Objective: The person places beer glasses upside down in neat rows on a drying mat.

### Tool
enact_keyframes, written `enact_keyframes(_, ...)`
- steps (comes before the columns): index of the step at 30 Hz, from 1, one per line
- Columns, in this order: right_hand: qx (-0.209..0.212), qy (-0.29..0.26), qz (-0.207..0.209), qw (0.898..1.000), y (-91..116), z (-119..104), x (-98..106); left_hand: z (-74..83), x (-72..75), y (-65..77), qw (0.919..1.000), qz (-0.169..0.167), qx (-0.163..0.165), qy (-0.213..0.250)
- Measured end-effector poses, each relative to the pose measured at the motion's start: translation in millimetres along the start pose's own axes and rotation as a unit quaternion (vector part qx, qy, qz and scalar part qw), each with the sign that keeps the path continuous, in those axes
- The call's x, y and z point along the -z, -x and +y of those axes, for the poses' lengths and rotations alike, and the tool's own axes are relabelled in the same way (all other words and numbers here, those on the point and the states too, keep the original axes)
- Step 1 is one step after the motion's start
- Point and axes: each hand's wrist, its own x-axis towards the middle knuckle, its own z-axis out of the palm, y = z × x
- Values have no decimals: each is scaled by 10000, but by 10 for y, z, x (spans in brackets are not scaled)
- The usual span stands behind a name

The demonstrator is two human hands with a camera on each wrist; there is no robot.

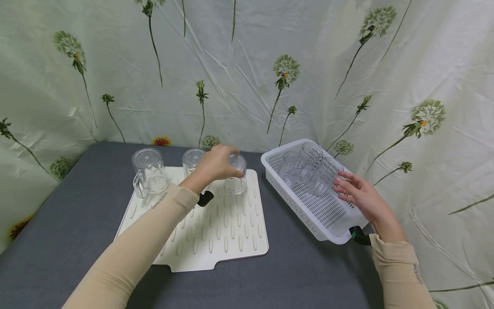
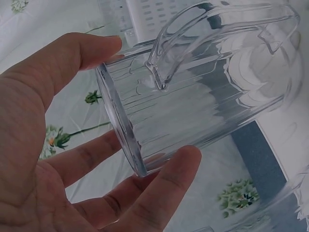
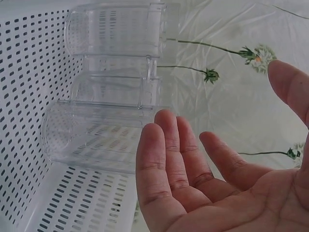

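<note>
My left hand point(image 1: 218, 165) grips a clear glass mug point(image 1: 236, 184) near its upturned base, thumb on one side and fingers on the other. The mug is upside down over the white ridged drying mat point(image 1: 208, 240), its handle point(image 2: 227, 21) showing in the left wrist view. Two more upturned glass mugs are to its left: one point(image 1: 189, 159) partly behind my hand, another point(image 1: 150, 171) at the mat's far left corner. My right hand point(image 1: 360, 195) holds nothing; its loosely bent fingers are beside the nearest clear drinking glass point(image 1: 326, 171) in the white basket point(image 1: 291, 204).
Two other clear glasses, one at the back point(image 1: 311, 151) and one at the left point(image 1: 292, 165), stand close together in the basket's far half. Dark grey cloth point(image 1: 285, 274) covers the table. A pale flowered curtain point(image 1: 239, 86) hangs right behind it.
</note>
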Motion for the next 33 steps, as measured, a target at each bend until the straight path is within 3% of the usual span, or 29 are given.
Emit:
enact_keyframes(8, -66, 53, 469, 9989, -57, 7, 13, 40, -29, -20, 10000, -35, 73, -17)
enact_keyframes(20, -310, 341, 449, 9979, -128, 44, 19, 3, -116, -45, 9996, 198, 209, 45)
enact_keyframes(28, -753, 721, 741, 9918, -194, 40, 24, -12, -168, -43, 9988, 445, 219, -6)
enact_keyframes(33, -812, 968, 832, 9885, -243, 17, 8, -14, -187, -51, 9983, 541, 219, -43)
